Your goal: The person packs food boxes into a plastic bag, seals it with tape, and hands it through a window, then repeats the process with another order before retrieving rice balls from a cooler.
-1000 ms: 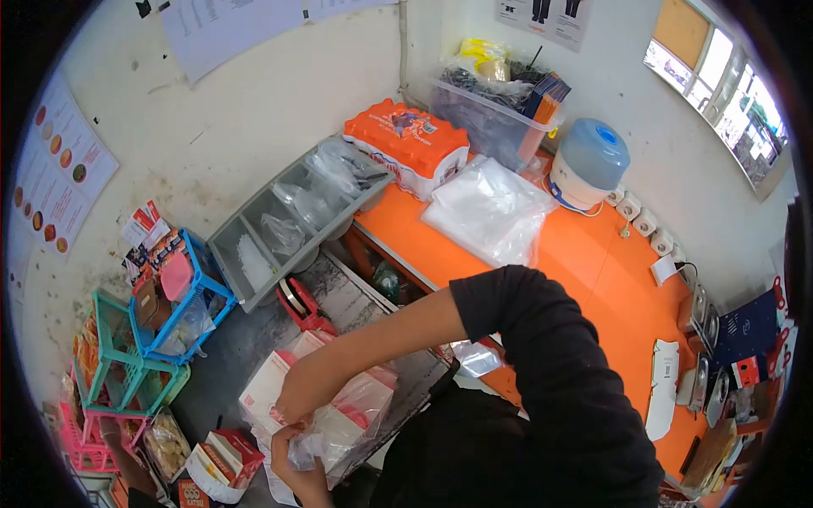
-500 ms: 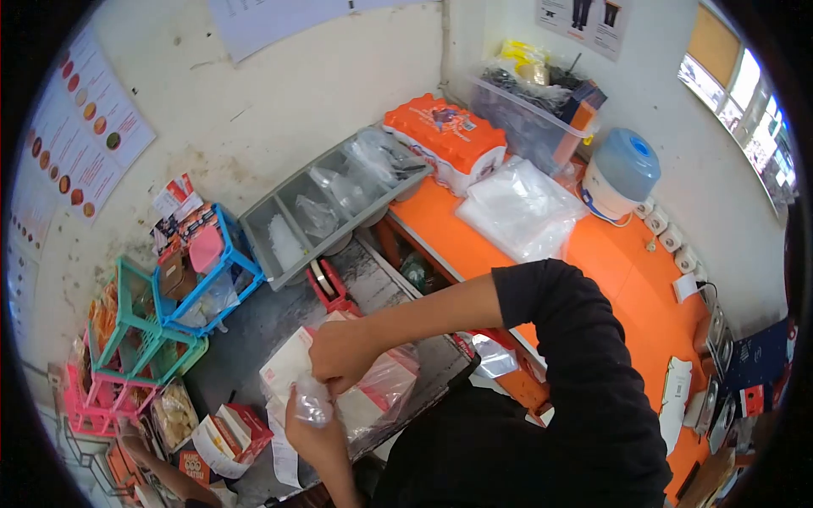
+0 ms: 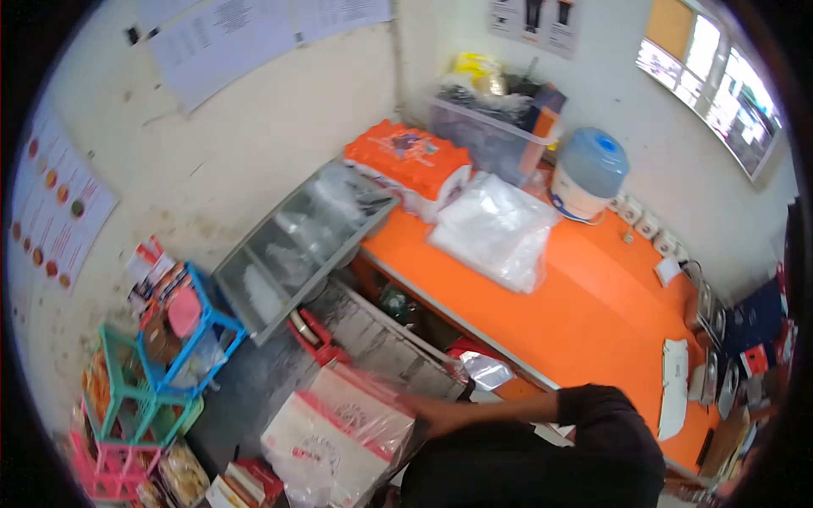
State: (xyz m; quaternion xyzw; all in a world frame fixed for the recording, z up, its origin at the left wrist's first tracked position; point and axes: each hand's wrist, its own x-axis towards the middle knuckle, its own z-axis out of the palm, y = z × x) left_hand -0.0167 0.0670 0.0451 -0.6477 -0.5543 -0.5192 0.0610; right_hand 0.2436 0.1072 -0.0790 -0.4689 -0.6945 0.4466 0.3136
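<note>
White-and-red paper food boxes (image 3: pixel 326 436) sit in a clear plastic bag on the dark worktop, low in the middle of the view. My right hand (image 3: pixel 432 415) is at the right side of the bagged boxes, seemingly touching the plastic. It is blurred and its fingers are hidden, so their grip does not show. My left hand cannot be seen. Just behind the boxes lies a red tape dispenser (image 3: pixel 313 336). Another white-and-red box (image 3: pixel 241 484) stands to their left at the bottom edge.
A grey compartment tray (image 3: pixel 296 245) holds clear plastic items. Blue (image 3: pixel 199 326) and green (image 3: pixel 135 381) baskets stand left. On the orange table (image 3: pixel 584 309) are plastic bags (image 3: pixel 495 229), an orange wrapped pack (image 3: pixel 411 161), a clear bin (image 3: pixel 483 140) and a water dispenser (image 3: pixel 589 173).
Both hands were together over the boxes at a bunched piece of clear plastic. Now my right hand is at the boxes' right side, my left has left view, and the camera has shifted.
</note>
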